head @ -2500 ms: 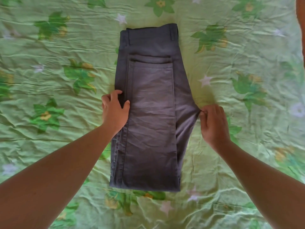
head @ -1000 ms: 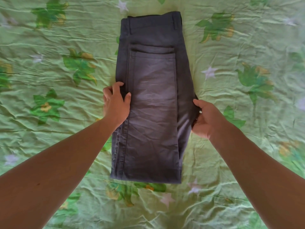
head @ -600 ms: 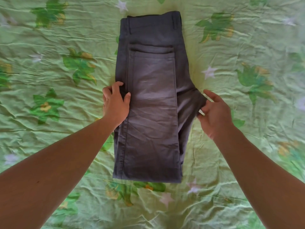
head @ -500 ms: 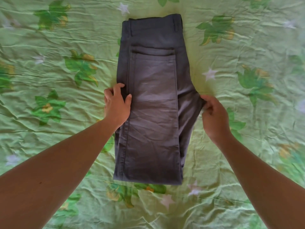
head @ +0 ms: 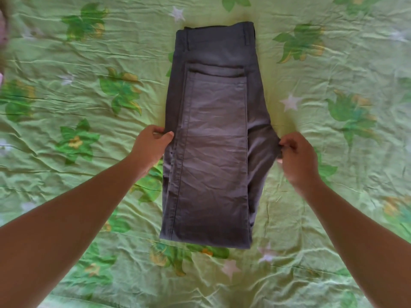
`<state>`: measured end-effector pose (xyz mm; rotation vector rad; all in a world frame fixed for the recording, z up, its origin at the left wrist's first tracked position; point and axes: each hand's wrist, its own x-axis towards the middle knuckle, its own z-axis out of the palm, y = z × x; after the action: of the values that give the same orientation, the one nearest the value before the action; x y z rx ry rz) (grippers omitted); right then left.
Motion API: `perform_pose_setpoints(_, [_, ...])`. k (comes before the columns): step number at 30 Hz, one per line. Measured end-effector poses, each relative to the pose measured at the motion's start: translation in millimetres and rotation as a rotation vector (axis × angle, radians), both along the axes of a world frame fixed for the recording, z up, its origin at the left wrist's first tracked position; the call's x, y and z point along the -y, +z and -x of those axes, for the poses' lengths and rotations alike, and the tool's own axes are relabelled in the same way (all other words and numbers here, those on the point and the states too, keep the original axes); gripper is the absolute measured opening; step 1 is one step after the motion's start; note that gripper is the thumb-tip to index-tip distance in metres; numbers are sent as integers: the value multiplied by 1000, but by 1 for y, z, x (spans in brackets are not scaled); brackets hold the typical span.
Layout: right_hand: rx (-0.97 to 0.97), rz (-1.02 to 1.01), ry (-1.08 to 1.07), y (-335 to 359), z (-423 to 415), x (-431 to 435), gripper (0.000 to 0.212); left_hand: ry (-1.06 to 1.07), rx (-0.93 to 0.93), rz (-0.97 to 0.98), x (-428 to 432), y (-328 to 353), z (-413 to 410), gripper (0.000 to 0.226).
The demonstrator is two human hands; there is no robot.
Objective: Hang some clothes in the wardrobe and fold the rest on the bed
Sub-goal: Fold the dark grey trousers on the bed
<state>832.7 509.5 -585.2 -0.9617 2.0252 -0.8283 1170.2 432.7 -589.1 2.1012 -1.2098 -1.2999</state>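
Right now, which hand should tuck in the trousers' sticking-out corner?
Right: the right hand pinches that corner of the trousers; the left hand holds the opposite edge, likely steadying.

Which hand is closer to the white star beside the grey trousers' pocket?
Right. The right hand pinches the edge of the trousers close to the white star; the left hand grips the opposite edge, with the trousers between it and the star.

A creased green sheet (head: 73,283) shows leaves and white stars
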Motion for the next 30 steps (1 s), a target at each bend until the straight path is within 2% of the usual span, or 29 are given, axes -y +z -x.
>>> perform_pose_setpoints(2, [463,-114,-260,14,-6,0,12,-25,-36,-49,-13,10,2,23])
perform_pose_setpoints(4, [604,-360,-180,22,-10,-2,29,-87,-113,-127,-30,20,5,22])
perform_pose_setpoints(6, [618,-500,-67,22,-18,-8,26,-128,-197,-217,-47,28,6,26])
perform_pose_setpoints(9, [602,-441,-96,22,-35,-16,9,-81,-271,-319,-68,34,2,32])
perform_pose_setpoints(11, [667,-436,-92,23,-41,-28,6,-38,-301,-362,-83,35,-1,35])
perform_pose_setpoints(15, [663,-598,74,22,-44,-71,15,26,-373,-380,-115,35,-1,31])
perform_pose_setpoints(17, [681,-575,81,22,-48,-91,22,-48,-335,-399,-132,34,-2,30])
perform_pose_setpoints(20, [776,-563,111,27,-50,-107,35,-155,-341,-421,-154,32,-8,46])
perform_pose_setpoints(23, [601,-667,206,24,-53,-121,37,-147,-331,-418,-170,26,-14,57])
perform_pose_setpoints(25, [376,-705,202,19,-58,-128,21,-228,-218,-346,-176,21,-16,51])
perform_pose_setpoints(26, [283,-712,216,19,-60,-128,14,-309,-101,-305,-176,19,-16,47])
perform_pose_setpoints(28, [17,-750,372,29,-61,-121,42,-439,244,-205,-171,22,-16,51])
perform_pose_setpoints(30, [-448,-730,568,38,-52,-103,68,-421,445,-30,-154,26,-16,53])
